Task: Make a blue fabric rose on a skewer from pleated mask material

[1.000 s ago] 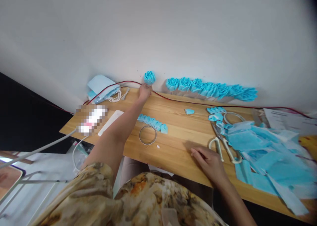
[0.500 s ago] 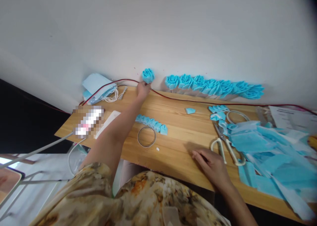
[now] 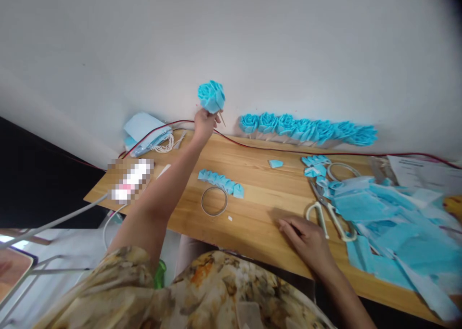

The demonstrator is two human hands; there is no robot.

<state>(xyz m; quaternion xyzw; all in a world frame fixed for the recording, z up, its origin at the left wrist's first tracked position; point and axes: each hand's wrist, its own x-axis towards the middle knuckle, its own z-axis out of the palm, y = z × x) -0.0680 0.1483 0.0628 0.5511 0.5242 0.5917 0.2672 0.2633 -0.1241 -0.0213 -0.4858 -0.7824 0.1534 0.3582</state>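
Note:
A blue folded-fabric rose on a thin stick is held up by my left hand, in front of the wall. My left fingers are closed below the bloom, and the stick pokes out to the right. Resting on the table, my right hand has its fingers curled; whether anything is inside them is hidden. Just right of it lie scissors with cream handles. A row of folded blue petals and a roll of tape lie at mid-table. Several finished blue roses line the wall.
Blue fabric pieces pile up at the right, beside a white ring. A dark red cable runs along the table's back. White cord and pale blue sheets sit at back left, near a blurred-out phone-like object.
My left hand has lifted the blue rose up and slightly left, and its stick now shows. My right hand has stayed in place on the table.

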